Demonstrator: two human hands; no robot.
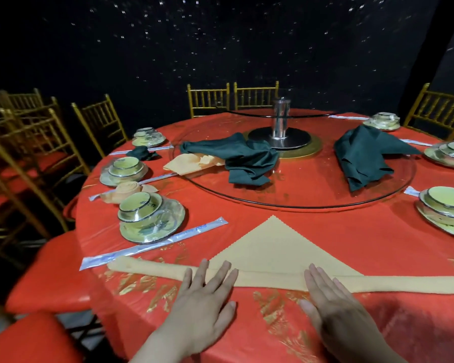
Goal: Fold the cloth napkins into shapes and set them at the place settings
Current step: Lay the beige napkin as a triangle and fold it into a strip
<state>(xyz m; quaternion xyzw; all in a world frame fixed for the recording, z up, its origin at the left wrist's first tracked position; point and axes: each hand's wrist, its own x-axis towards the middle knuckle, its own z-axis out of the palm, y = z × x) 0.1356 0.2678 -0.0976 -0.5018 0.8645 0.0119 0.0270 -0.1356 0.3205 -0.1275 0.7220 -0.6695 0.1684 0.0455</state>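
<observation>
In the head view, a peach napkin (275, 247) is lying low in the frame on the red tablecloth (325, 226), its near edge rolled into a band. The left hand (207, 299) and right hand (333, 307) are pressing flat-fingered on that band. Uneven pushing is probably going to skew the roll.
</observation>
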